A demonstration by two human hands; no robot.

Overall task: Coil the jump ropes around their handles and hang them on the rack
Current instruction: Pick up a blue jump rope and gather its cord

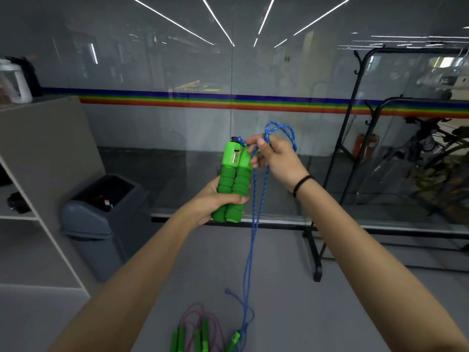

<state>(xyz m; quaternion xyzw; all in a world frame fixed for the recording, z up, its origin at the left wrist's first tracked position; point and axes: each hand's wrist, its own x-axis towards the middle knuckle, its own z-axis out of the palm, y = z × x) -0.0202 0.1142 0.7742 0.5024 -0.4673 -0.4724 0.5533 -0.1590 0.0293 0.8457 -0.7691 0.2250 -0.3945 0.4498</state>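
Note:
My left hand [217,201] grips two green foam handles [233,181] held upright side by side in the middle of the view. Next to their tops, my right hand [272,158] pinches the blue rope [255,224], which loops above my fingers and hangs in two strands down to the floor. More jump ropes [200,331] with green handles and pink cords lie on the floor at the bottom. A black metal rack [355,85] with hooks stands at the right.
A grey lidded bin [99,224] stands at the left beside a white shelf unit [38,174]. A glass wall with a rainbow stripe [228,102] runs behind. A bicycle [436,158] is behind the glass at the right.

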